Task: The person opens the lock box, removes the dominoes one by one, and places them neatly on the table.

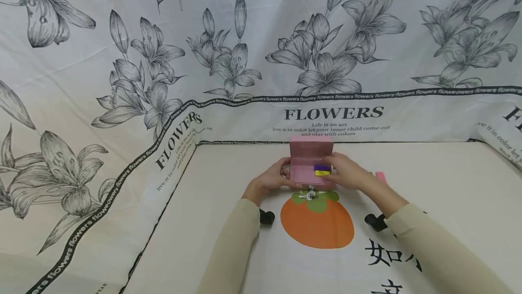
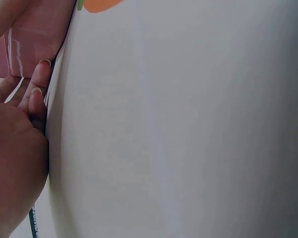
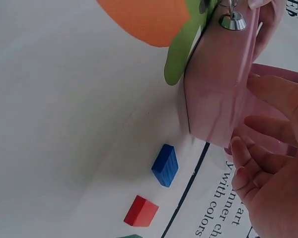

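A small pink box [image 1: 303,176] stands on the tablecloth with its lid [image 1: 311,148] raised at the back. Inside, toward the right, lie a yellow block [image 1: 323,173] and a purple block [image 1: 320,167]. A silver lock with keys [image 1: 311,193] hangs at the box's front. My left hand [image 1: 272,178] grips the left end of the box, thumb along the front edge. At the right end, my right hand [image 1: 346,171] holds the box wall; its fingertips [image 3: 238,144] touch the corner, and its thumb comes close to the yellow block.
On the cloth to the right of the box lie a blue block [image 3: 165,166] and a red block [image 3: 140,211]. A bit of something green [image 3: 130,236] shows at that view's edge. The white cloth has a printed orange persimmon [image 1: 317,221] before the box. Flowered fabric [image 1: 240,117] rises behind.
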`<state>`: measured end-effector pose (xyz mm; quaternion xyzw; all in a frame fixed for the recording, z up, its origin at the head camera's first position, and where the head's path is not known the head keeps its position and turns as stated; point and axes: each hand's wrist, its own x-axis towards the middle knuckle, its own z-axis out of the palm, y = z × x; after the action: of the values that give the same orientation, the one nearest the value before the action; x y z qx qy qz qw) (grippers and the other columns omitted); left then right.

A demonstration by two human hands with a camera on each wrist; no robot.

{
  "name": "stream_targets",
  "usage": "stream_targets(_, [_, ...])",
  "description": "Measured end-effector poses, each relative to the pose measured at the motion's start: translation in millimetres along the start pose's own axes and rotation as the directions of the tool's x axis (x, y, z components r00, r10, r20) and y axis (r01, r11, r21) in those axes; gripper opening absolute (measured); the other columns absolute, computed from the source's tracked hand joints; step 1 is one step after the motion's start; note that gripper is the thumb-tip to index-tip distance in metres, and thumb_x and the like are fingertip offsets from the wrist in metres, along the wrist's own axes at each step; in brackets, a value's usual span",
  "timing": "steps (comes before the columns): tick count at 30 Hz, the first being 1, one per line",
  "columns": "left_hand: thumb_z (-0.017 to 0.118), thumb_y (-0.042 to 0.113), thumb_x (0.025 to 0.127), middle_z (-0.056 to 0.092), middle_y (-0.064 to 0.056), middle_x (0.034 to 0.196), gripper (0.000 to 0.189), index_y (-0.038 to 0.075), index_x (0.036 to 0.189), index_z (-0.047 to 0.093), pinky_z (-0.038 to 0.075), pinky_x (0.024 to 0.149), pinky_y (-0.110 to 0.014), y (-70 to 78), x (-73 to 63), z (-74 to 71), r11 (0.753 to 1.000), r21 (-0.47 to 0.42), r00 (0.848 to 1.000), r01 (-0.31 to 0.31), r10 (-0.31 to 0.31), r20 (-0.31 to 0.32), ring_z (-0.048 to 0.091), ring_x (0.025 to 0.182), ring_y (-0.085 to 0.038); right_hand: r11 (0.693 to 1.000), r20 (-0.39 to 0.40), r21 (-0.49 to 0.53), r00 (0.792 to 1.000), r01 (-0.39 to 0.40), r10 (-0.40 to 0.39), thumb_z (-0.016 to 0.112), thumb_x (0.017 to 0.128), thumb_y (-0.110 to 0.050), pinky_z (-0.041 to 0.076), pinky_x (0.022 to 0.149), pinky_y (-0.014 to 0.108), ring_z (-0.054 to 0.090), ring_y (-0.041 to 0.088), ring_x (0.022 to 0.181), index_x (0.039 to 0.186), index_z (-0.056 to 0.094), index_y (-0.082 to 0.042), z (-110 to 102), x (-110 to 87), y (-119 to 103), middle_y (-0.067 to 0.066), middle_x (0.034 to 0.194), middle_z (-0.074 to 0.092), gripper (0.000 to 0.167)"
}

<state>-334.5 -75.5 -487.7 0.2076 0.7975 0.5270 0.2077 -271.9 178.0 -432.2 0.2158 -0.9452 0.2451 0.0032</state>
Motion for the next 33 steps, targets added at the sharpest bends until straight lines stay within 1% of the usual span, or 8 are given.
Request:
stream_targets(2, [0.092,0.011,0.075,0.061,-0.007,0.104,0.099,0.017,0.157,0.037,0.044,0.084,-0.03,-0.4,0.4,0.4,1.0,-0.005,1.0,0.003,-0.003,0.004,0.053,0.091,-0.016,1.0,0.009,-0.02,1.0,0.003,-0.003,0.078,0.088,-0.011,0.048,0.101,0.058,0.062,0.04,0.115,0.131,0.063,0.008,2,3.6,1,0.025,0.127,0.065,0.049])
stream_targets(4, [0.092,0.012,0.075,0.061,-0.005,0.103,0.099,0.017,0.157,0.038,0.045,0.084,-0.03,-1.4,1.5,0.7,1.0,-0.009,1.0,0.007,-0.007,0.01,0.054,0.09,-0.016,0.999,0.017,-0.042,1.0,0.001,0.0,0.079,0.087,-0.01,0.05,0.097,0.055,0.063,0.036,0.107,0.127,0.065,0.007,4,6.5,1,0.023,0.123,0.067,0.045])
stream_targets(8, [0.093,0.015,0.074,0.061,-0.004,0.102,0.099,0.019,0.156,0.038,0.045,0.084,-0.03,-0.7,1.8,1.1,1.0,-0.002,1.0,0.018,-0.018,0.01,0.055,0.09,-0.016,0.993,0.018,-0.122,1.0,-0.003,0.005,0.08,0.084,-0.01,0.049,0.084,0.048,0.059,0.027,0.09,0.116,0.069,0.003,6,10.0,1,0.017,0.107,0.071,0.037])
stream_targets(11, [0.094,0.017,0.074,0.061,-0.003,0.102,0.1,0.02,0.156,0.038,0.045,0.084,-0.03,0.7,1.5,1.1,1.0,0.013,1.0,0.023,-0.023,0.002,0.054,0.091,-0.016,0.985,0.01,-0.173,1.0,-0.013,0.015,0.081,0.084,-0.012,0.048,0.079,0.045,0.058,0.025,0.085,0.112,0.07,0.001,7,12.4,0,0.013,0.1,0.071,0.033])
stream_targets(16, [0.094,0.016,0.074,0.061,-0.004,0.103,0.1,0.019,0.157,0.038,0.045,0.085,-0.03,2.1,1.2,0.4,1.0,0.014,1.0,0.019,-0.018,-0.004,0.054,0.091,-0.017,0.975,0.028,-0.217,0.998,-0.042,0.049,0.08,0.086,-0.015,0.051,0.083,0.048,0.061,0.027,0.088,0.116,0.069,-0.001,8,15.1,-4,0.014,0.102,0.072,0.034])
stream_targets(22, [0.093,0.015,0.075,0.063,-0.005,0.106,0.1,0.018,0.158,0.036,0.045,0.086,-0.03,1.6,-0.1,-0.1,1.0,0.001,1.0,0.018,-0.018,0.012,0.056,0.092,-0.017,0.983,0.045,-0.175,0.997,-0.054,0.063,0.081,0.085,-0.012,0.053,0.087,0.048,0.062,0.027,0.092,0.12,0.068,-0.001,9,15.1,-6,0.015,0.107,0.073,0.039])
stream_targets(29, [0.091,0.012,0.076,0.063,-0.007,0.103,0.099,0.016,0.158,0.036,0.044,0.085,-0.029,0.7,-1.1,-0.5,0.999,-0.032,1.0,0.014,-0.013,0.021,0.055,0.089,-0.016,0.987,0.044,-0.151,0.997,-0.049,0.056,0.081,0.085,-0.012,0.05,0.082,0.045,0.058,0.025,0.087,0.116,0.07,0.0,9,14.4,-7,0.013,0.101,0.072,0.036])
stream_targets(33, [0.092,0.013,0.076,0.062,-0.006,0.102,0.099,0.017,0.158,0.036,0.044,0.086,-0.03,0.0,-1.2,-0.4,0.999,-0.036,1.0,0.023,-0.022,0.018,0.055,0.09,-0.016,0.992,0.047,-0.121,0.998,-0.04,0.046,0.081,0.085,-0.011,0.051,0.087,0.048,0.06,0.027,0.093,0.119,0.07,0.0,9,13.3,-11,0.013,0.106,0.072,0.038])
